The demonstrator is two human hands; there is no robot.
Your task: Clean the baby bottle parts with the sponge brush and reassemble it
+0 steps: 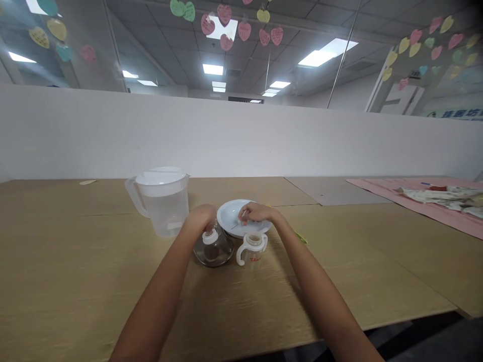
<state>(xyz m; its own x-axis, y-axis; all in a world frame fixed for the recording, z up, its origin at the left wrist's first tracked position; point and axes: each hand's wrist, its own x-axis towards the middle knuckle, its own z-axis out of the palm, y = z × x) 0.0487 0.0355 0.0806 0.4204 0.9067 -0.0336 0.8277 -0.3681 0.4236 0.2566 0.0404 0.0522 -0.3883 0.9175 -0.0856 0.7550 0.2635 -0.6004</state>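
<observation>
My left hand [203, 217] is closed, fingers down, on a white ring-shaped bottle cap [210, 237]. The cap is above a shiny metal bowl [213, 256], whose contents I cannot make out clearly. My right hand [257, 211] reaches over a white dish [227, 213] with its fingers pinched on a small pinkish-white piece [242, 221]. A thin stick-like part lies by that piece. Just in front of the dish stands a clear baby bottle [253, 250] with two white handles, upright and without a lid.
A translucent lidded pitcher [168, 208] stands left of my left hand. Something thin and green [301, 238] lies beyond my right forearm. A flat pale piece [88, 182] is at the far left. Patterned cloth [441, 197] rests on a pink sheet [381, 187] at right.
</observation>
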